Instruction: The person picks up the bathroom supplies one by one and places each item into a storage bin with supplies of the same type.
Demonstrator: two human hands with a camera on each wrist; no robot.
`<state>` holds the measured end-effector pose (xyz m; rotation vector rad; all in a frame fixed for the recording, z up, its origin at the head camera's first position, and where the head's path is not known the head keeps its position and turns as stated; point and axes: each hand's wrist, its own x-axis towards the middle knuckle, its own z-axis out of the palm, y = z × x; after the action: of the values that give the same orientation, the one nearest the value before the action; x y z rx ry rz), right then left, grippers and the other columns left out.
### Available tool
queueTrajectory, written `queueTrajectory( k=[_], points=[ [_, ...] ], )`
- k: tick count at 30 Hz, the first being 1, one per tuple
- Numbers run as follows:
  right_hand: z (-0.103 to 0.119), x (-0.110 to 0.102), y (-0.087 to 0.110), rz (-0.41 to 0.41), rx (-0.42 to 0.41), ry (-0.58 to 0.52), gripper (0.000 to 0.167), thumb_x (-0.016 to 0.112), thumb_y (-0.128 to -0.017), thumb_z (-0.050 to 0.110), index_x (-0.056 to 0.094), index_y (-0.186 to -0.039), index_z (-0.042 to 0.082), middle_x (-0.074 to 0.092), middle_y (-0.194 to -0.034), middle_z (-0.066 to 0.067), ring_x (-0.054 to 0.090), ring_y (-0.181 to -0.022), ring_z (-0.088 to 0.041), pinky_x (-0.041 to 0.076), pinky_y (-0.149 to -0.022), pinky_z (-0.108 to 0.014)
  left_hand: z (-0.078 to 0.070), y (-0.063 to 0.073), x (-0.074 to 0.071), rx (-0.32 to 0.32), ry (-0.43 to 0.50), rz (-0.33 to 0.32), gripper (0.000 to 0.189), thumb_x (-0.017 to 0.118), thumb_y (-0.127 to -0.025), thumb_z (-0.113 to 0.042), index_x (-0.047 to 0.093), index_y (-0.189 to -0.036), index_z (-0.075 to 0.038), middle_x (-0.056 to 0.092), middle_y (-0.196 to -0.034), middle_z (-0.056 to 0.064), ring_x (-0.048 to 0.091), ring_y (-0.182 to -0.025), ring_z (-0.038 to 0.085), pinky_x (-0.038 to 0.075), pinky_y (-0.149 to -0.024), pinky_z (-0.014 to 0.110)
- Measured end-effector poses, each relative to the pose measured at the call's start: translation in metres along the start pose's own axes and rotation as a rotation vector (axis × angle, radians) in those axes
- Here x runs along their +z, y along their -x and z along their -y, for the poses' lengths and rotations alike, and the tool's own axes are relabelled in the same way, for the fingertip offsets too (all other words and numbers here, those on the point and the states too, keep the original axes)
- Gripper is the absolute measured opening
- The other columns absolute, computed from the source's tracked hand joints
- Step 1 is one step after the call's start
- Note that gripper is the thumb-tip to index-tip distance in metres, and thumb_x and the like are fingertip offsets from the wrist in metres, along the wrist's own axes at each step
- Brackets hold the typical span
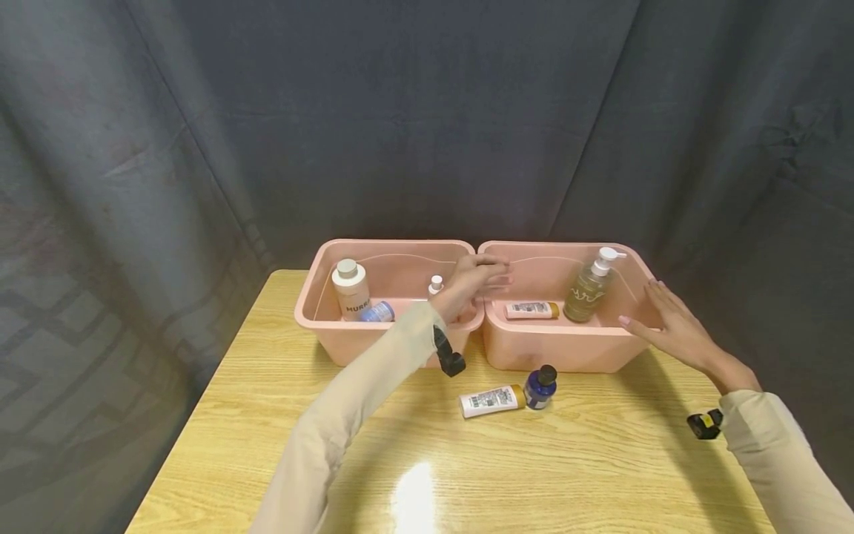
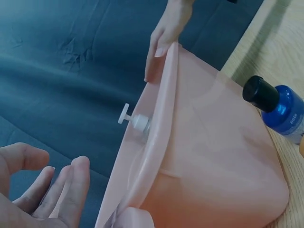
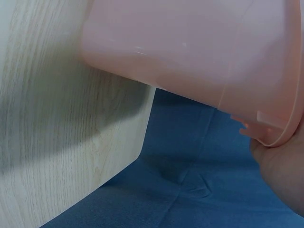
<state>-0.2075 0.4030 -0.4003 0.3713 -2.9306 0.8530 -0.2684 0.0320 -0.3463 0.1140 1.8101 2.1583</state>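
My left hand (image 1: 470,283) hovers over the spot where two pink bins meet, blurred in the head view. In the left wrist view its fingers (image 2: 73,190) are loosely bent, with nothing between them and the thumb. My right hand (image 1: 680,334) rests at the right end of the right bin (image 1: 554,352), fingers extended along the rim and thumb by the front corner. That bin contains a pump bottle (image 1: 584,298) of greenish liquid, standing, and a white tube (image 1: 530,310) with a gold cap, lying down.
The left bin (image 1: 347,341) holds a white bottle (image 1: 351,293), a blue-labelled container (image 1: 378,311) and a white-capped bottle (image 1: 436,283), partly hidden by my forearm. In front, another white tube (image 1: 490,401) lies against a blue bottle (image 1: 539,389) on the wooden table (image 1: 600,460). Dark curtains (image 1: 400,133) hang behind.
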Motion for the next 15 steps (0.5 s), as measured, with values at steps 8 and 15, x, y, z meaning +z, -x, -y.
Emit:
queueTrajectory(
  k=[8, 15],
  points=[
    [-0.0002, 0.0001, 0.0008, 0.006, 0.002, 0.000, 0.094, 0.062, -0.096, 0.038, 0.002, -0.156, -0.002, -0.005, -0.161, -0.025, -0.010, -0.147, -0.043, -0.005, -0.111, -0.070, 0.0029, 0.0037, -0.0005, 0.009, -0.052, 0.000, 0.026, 0.068, -0.094, -0.010, 0.069, -0.119, -0.001, 0.074, -0.102, 0.013, 0.073, -0.087, 0.028, 0.059, -0.078, 0.033],
    [0.0010, -0.0001, 0.0005, 0.013, 0.007, 0.000, 0.094, 0.061, -0.096, 0.039, 0.001, -0.156, -0.001, -0.006, -0.161, -0.025, -0.011, -0.147, -0.043, -0.006, -0.110, -0.071, 0.0043, 0.0068, 0.0006, 0.027, -0.060, 0.003, 0.025, 0.067, -0.094, -0.005, 0.069, -0.118, 0.001, 0.074, -0.101, 0.015, 0.073, -0.089, 0.029, 0.060, -0.074, 0.033]
  ],
)
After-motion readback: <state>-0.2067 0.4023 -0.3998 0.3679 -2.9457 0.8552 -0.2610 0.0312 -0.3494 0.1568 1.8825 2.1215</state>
